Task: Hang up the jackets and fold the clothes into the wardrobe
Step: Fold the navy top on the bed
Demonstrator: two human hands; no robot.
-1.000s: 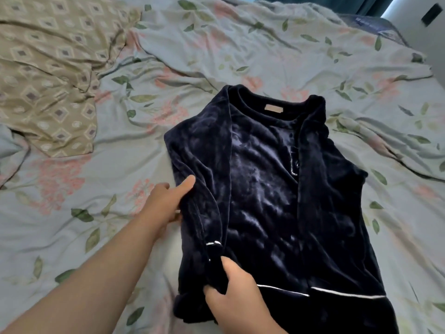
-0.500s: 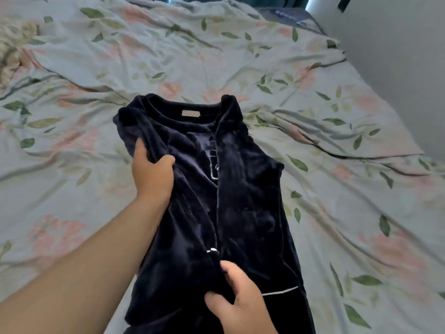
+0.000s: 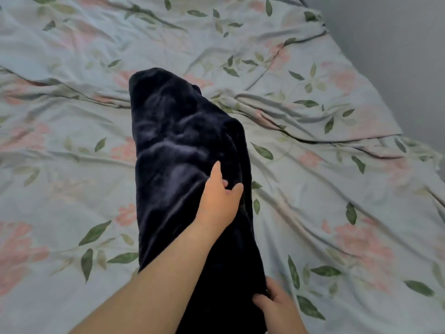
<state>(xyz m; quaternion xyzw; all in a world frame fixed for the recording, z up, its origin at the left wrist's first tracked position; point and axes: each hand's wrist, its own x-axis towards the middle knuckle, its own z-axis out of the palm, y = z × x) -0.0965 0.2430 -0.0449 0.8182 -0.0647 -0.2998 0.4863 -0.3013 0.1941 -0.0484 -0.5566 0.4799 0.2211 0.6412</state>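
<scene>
Bare left hand (image 3: 219, 203), long uncovered forearm (image 3: 156, 280) running to the near edge; bare right hand (image 3: 274, 302), wrist seemingly uncovered too.

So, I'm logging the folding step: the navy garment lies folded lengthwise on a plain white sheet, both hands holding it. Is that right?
Not quite: the head view shows the sheet printed with pink flowers and green leaves, not plain white. The rest holds: the navy garment lies folded lengthwise, with the left hand and right hand holding it.
</scene>
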